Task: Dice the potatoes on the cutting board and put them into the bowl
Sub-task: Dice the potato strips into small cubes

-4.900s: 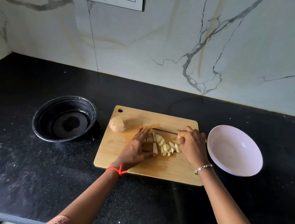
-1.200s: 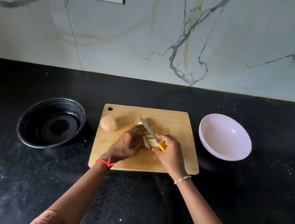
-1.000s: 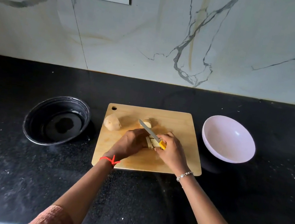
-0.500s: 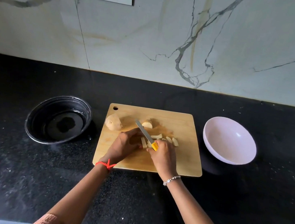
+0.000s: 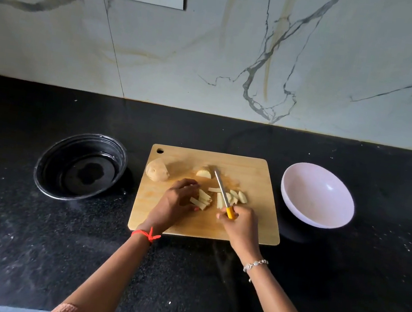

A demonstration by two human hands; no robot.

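- We judge the dicing to be midway. One potato is reduced to pale cut sticks at the middle of the cutting board, and we see few true cubes.
- Loose chunks lie just right of the blade. A rounded end piece sits near the knife tip.
- The whole potato, skin on and uncut, rests at the board's far-left corner.
- The bowl stands right of the board, apart from it. We see no potato in it, so the transfer has not begun.
- Left hand: fingers curled over the sticks, bunching them together.
- Right hand: fingers wrapped round the yellow handle of the knife. The blade slants over the pieces, and we cannot tell whether its edge meets the wood.
- Materials: the board is light wood with rounded corners and a hanging hole. The bowl is smooth, glossy and pale. The blade is a narrow metal strip. The cut flesh looks moist and cream-coloured, the skin matt tan.
- A shallow round black pan sits left of the board on the speckled black counter.
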